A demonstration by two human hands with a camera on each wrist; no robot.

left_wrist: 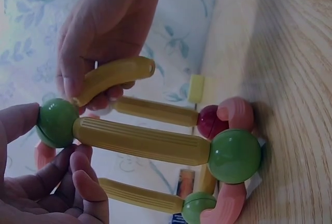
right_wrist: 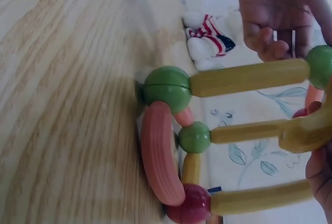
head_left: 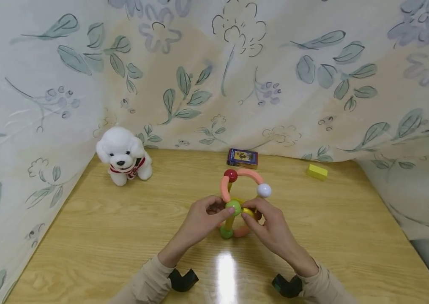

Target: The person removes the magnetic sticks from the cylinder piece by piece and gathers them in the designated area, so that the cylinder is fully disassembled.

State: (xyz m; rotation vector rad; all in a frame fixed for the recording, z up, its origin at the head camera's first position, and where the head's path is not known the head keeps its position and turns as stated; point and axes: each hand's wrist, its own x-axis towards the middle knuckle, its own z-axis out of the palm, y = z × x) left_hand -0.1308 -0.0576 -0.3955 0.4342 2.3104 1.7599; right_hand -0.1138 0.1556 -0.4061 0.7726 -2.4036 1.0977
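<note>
A frame of toy balls and rods stands on the table between my hands. My left hand (head_left: 200, 221) pinches its near upper green ball (head_left: 233, 207) between thumb and fingers. Below that ball runs a straight yellow rod (left_wrist: 145, 138) to a lower green ball (left_wrist: 236, 155). My right hand (head_left: 275, 228) pinches a curved yellow rod (left_wrist: 116, 76), one end close beside the upper green ball. Salmon curved rods (right_wrist: 162, 154) join balls at the base. On top, more salmon pieces link a red ball (head_left: 230, 175) and a white ball (head_left: 264, 190).
A white plush dog (head_left: 123, 154) with a striped scarf stands at the back left. Behind the frame lies a small blue picture box (head_left: 242, 158). A yellow block (head_left: 317, 172) sits at the back right. Floral cloth (head_left: 199, 105) hangs along the table's back edge.
</note>
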